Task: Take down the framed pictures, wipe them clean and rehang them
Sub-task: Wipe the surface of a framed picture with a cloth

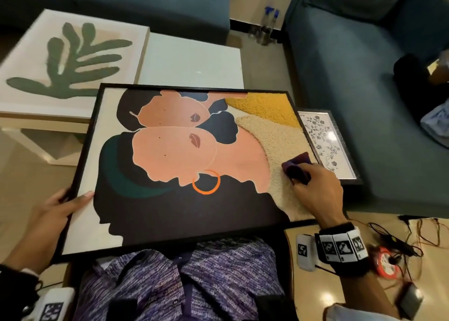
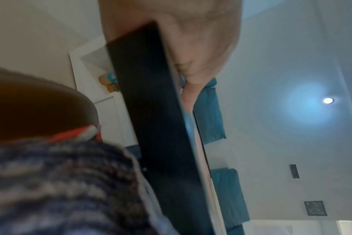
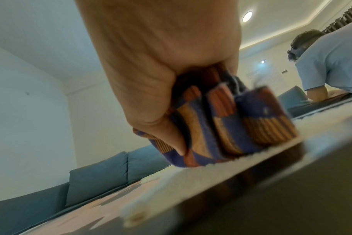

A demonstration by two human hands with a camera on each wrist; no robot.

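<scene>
Two hands worked the large black-framed picture (image 1: 170, 165), which lay across the person's lap. The left hand (image 1: 52, 214) had its fingers clamped on the frame's edge; the right hand (image 1: 315, 189) pinched a folded cloth (image 1: 297, 166) against it. It looked stiff, broad and probably fragile, best held by opposite rails.

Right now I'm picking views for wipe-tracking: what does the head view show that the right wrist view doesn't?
Head only: the left hand gripping the large black-framed portrait picture's edge, the leaf picture on the white table, and the small floral framed picture.
Right wrist only: the folded cloth's orange-and-blue stripes, and a second person.
Both: the right hand pressing that cloth on the picture's fluffy cream patch.
</scene>
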